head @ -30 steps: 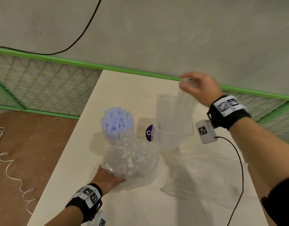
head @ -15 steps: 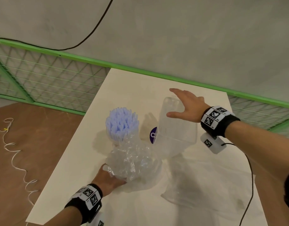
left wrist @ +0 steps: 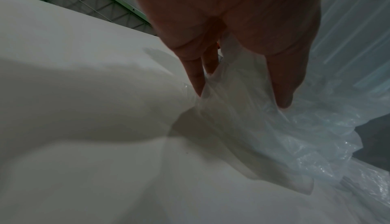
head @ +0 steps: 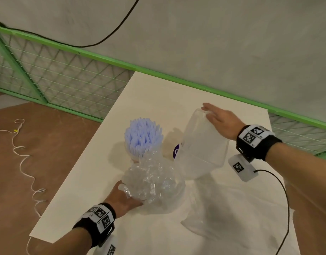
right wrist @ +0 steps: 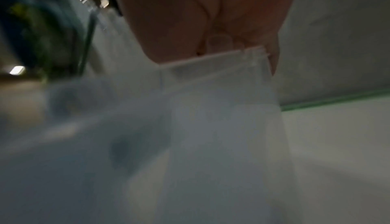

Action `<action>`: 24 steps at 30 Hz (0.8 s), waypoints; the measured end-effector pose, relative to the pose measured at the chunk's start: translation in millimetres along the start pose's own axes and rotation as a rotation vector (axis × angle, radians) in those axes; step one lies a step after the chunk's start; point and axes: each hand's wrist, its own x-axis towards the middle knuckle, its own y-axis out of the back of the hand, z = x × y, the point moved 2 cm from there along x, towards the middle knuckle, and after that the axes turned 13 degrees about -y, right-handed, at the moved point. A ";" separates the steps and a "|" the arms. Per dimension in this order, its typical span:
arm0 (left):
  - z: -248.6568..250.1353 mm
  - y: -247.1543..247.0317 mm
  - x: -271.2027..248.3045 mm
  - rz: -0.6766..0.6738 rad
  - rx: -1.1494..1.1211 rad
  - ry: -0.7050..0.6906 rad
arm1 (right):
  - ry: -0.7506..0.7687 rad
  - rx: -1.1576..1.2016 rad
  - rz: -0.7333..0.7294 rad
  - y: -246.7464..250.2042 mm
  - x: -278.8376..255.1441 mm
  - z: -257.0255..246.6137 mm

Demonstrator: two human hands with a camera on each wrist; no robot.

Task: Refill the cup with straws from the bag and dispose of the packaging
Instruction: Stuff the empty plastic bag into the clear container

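Observation:
A bundle of pale blue straws (head: 142, 137) stands upright on the white table (head: 95, 181); its cup is mostly hidden behind crumpled plastic. My left hand (head: 124, 196) grips that crumpled clear plastic bag (head: 154, 181) at its near side, and the left wrist view shows finger and thumb (left wrist: 242, 97) pinching the film (left wrist: 253, 127). A second clear bag (head: 202, 148) stands tilted to the right of the straws. My right hand (head: 216, 116) lies on its top edge with straight fingers. The right wrist view is blurred; the bag's top edge (right wrist: 211, 60) runs across my fingers.
A beige object with a round purple label (head: 175, 150) sits between the straws and the standing bag. A flat clear plastic sheet (head: 228, 218) lies on the near right of the table. A green mesh fence (head: 66, 74) runs behind, and the table's left edge drops to brown floor.
My right hand stopped pinching the standing bag's top, spread its fingers and came down flat on it, and the bag now leans. My left hand has kept its grip.

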 end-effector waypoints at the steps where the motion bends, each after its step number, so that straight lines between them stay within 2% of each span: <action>1: 4.7 0.4 -0.8 0.032 -0.042 -0.026 | 0.009 -0.096 -0.054 -4.2 -0.6 2.2; 4: -1.0 -0.3 0.7 0.078 -0.159 -0.040 | -0.005 -0.187 -0.069 -10.2 -3.7 0.0; 9: 20.3 2.3 -8.7 0.076 -0.184 -0.075 | 0.008 -0.334 0.087 -6.5 1.0 -18.3; 12: 28.8 3.1 -11.0 0.070 -0.197 -0.111 | 0.023 -0.430 0.122 -9.4 8.3 -24.0; 16: 31.0 3.8 -11.9 0.074 -0.160 -0.128 | 0.050 -0.304 0.079 -12.9 12.9 -27.1; 19: 18.2 1.6 -4.6 0.048 -0.109 -0.130 | 0.081 -0.227 0.106 -6.9 12.6 -27.5; 21: 24.3 4.2 -9.5 0.006 -0.052 -0.094 | 0.088 -0.277 0.087 -6.9 12.8 -28.6; 24: 12.2 3.7 -4.8 0.006 0.011 -0.042 | 0.120 -0.423 -0.060 -11.9 10.9 -30.4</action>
